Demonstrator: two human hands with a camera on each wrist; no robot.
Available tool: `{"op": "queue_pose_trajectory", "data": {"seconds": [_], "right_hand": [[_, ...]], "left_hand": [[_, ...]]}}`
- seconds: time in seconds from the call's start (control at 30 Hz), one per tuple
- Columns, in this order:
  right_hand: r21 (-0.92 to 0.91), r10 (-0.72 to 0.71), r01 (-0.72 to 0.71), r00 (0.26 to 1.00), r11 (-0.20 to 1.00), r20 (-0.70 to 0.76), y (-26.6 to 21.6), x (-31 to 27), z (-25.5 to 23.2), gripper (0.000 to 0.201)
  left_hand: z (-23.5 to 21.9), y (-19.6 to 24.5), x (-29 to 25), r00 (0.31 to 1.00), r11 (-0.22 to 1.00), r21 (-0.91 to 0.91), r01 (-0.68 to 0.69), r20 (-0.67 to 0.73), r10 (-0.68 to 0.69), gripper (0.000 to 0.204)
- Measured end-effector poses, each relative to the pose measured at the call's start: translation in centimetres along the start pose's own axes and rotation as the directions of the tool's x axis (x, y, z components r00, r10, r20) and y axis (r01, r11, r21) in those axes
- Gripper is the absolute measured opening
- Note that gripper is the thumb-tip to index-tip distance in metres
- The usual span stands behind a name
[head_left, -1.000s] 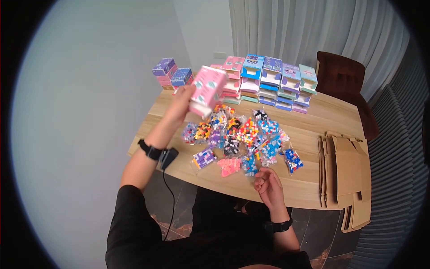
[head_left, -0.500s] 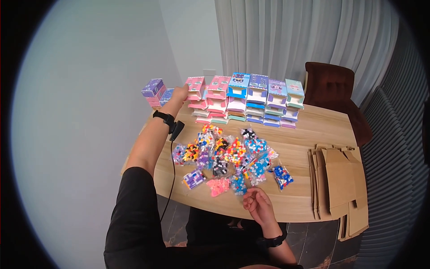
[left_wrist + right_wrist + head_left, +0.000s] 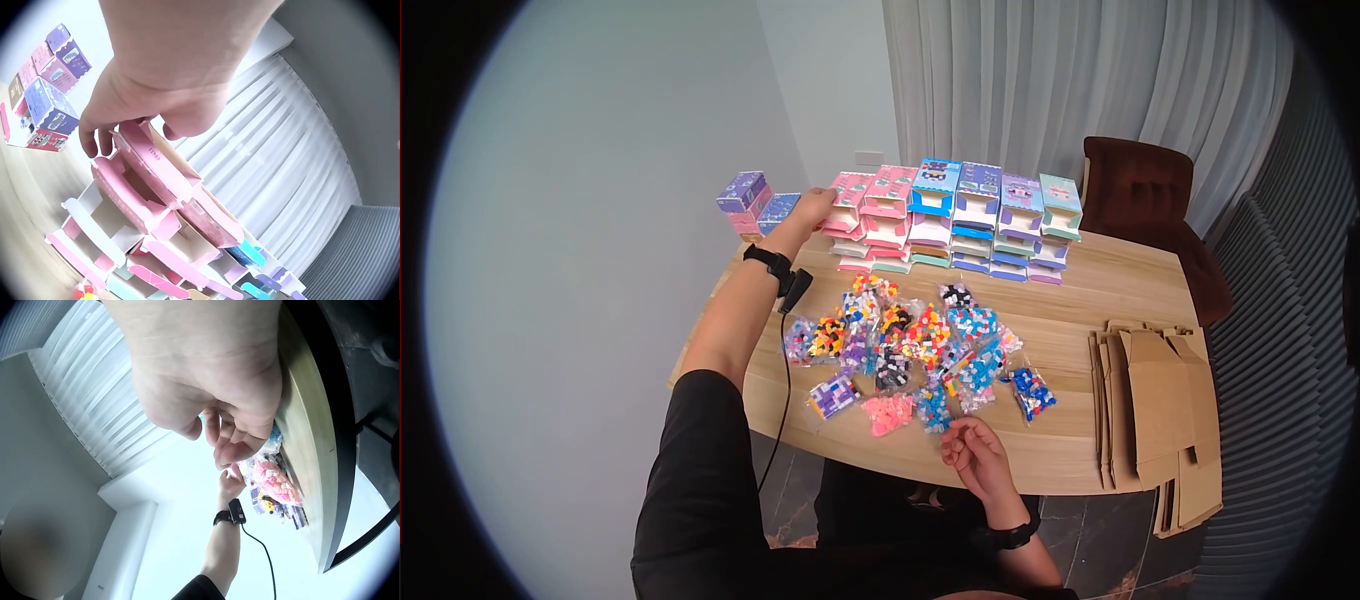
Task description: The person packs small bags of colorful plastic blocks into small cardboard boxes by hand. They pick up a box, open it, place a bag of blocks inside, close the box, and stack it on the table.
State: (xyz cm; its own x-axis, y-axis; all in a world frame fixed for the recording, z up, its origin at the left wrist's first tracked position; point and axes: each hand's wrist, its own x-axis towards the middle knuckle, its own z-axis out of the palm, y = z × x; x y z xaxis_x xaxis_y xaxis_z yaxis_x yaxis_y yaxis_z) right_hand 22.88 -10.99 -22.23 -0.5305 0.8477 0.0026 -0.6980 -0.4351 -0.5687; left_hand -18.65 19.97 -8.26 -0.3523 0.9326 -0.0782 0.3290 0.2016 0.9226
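Observation:
My left hand [image 3: 811,209] is at the left end of a stack of small open-ended boxes. It grips a pink box [image 3: 854,187] on the top row, with fingers on one side and thumb on the other in the left wrist view, where the box's open flap [image 3: 153,159] faces down toward the table. Beside it stands another pink box [image 3: 891,186]. Near the table's front edge my right hand [image 3: 980,462] hangs with fingers loosely curled, holding nothing. Just beyond its fingertips lie a bag of blue beads [image 3: 933,409] and a bag of pink beads [image 3: 888,413].
Several clear bags of coloured beads [image 3: 926,336] are heaped mid-table. Left of the stack are a purple box [image 3: 742,187] on pink ones and a blue box [image 3: 779,211]. Flattened cardboard [image 3: 1165,400] lies at the right edge; a brown chair [image 3: 1140,190] stands behind.
My left hand has carried the pink box from above the bead bags to the stack's top left, then shifted it slightly right against its neighbour. My right hand has hardly moved.

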Motion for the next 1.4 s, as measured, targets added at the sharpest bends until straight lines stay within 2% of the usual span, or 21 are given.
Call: {"op": "queue_pose_trajectory", "data": {"seconds": [0.1,0.2,0.43,0.5,0.53,0.63,0.67,0.7,0.8,0.9,0.93,1.03,1.13,1.23,1.33,1.4], "right_hand": [[-0.005,-0.001,0.001,1.0,1.0,0.02,0.0,0.0,0.0,0.023],[-0.014,0.0,0.001,1.0,1.0,0.019,0.1,0.1,-0.2,0.023],[0.002,-0.02,0.02,1.0,1.0,0.01,-0.1,-0.1,0.1,0.023],[-0.009,-0.017,0.017,1.0,1.0,0.013,-0.1,0.0,0.2,0.023],[-0.012,-0.016,0.016,1.0,1.0,0.01,0.0,0.0,0.2,0.023],[-0.012,-0.013,0.013,1.0,1.0,0.001,0.0,0.1,0.0,0.023],[-0.008,-0.012,0.012,1.0,1.0,-0.006,0.0,0.1,0.0,0.023],[-0.003,-0.013,0.013,1.0,1.0,-0.012,0.1,0.1,0.0,0.023],[-0.015,-0.01,0.009,1.0,1.0,-0.027,0.1,0.2,0.2,0.023],[-0.022,-0.013,0.012,0.999,1.0,-0.042,0.1,0.3,0.5,0.023],[-0.021,-0.012,0.011,0.999,1.0,-0.045,0.1,0.4,0.5,0.023],[-0.022,-0.012,0.011,0.998,1.0,-0.056,0.0,0.2,0.5,0.024],[-0.021,-0.015,0.014,0.998,1.0,-0.054,0.0,0.3,0.4,0.024],[-0.01,-0.011,0.01,0.998,1.0,-0.057,0.1,0.3,0.4,0.024],[-0.006,0.002,-0.002,0.998,1.0,-0.065,0.0,0.3,0.2,0.024],[-0.002,0.013,-0.013,0.998,1.0,-0.068,0.0,0.4,0.3,0.024]], "left_hand": [[-0.4,-0.3,-0.5,0.998,1.0,-0.005,-0.024,0.058,0.024,0.051],[-0.6,-0.4,-0.8,0.999,1.0,0.022,0.01,0.043,-0.011,0.05],[-0.4,-0.9,-0.2,0.999,0.999,0.01,-0.049,-0.016,0.049,0.054],[-1.8,-1.9,0.9,0.998,0.999,-0.006,-0.042,-0.042,0.041,0.056],[-2.4,-1.4,0.4,0.993,0.999,-0.035,0.035,-0.114,-0.038,0.043],[-8.0,-4.2,2.4,0.996,1.0,-0.017,0.024,-0.083,-0.025,0.041],[-8.8,-4.8,1.9,0.978,1.0,-0.028,0.002,-0.211,-0.008,0.037],[-9.9,-5.7,2.0,0.969,0.992,0.123,-0.011,-0.244,0.041,0.036],[-11.9,-7.2,0.8,0.936,0.858,0.513,-0.019,-0.292,0.196,0.032],[-11.4,-10.7,2.0,0.887,0.708,0.691,-0.148,-0.225,0.404,0.032],[-10.4,-9.4,0.3,0.891,0.661,0.734,-0.157,-0.184,0.416,0.035],[-9.1,-10.0,1.0,0.857,0.451,0.864,-0.223,-0.046,0.513,0.042],[-7.9,-10.8,1.5,0.879,0.272,0.954,-0.129,-0.017,0.476,0.05],[-7.3,-10.9,1.1,0.87,0.194,0.974,-0.113,0.003,0.493,0.054],[-6.7,-9.9,0.2,0.896,0.138,0.987,-0.078,0.008,0.445,0.054],[-6.7,-10.4,1.0,0.89,0.104,0.99,-0.098,0.041,0.454,0.051]]}}
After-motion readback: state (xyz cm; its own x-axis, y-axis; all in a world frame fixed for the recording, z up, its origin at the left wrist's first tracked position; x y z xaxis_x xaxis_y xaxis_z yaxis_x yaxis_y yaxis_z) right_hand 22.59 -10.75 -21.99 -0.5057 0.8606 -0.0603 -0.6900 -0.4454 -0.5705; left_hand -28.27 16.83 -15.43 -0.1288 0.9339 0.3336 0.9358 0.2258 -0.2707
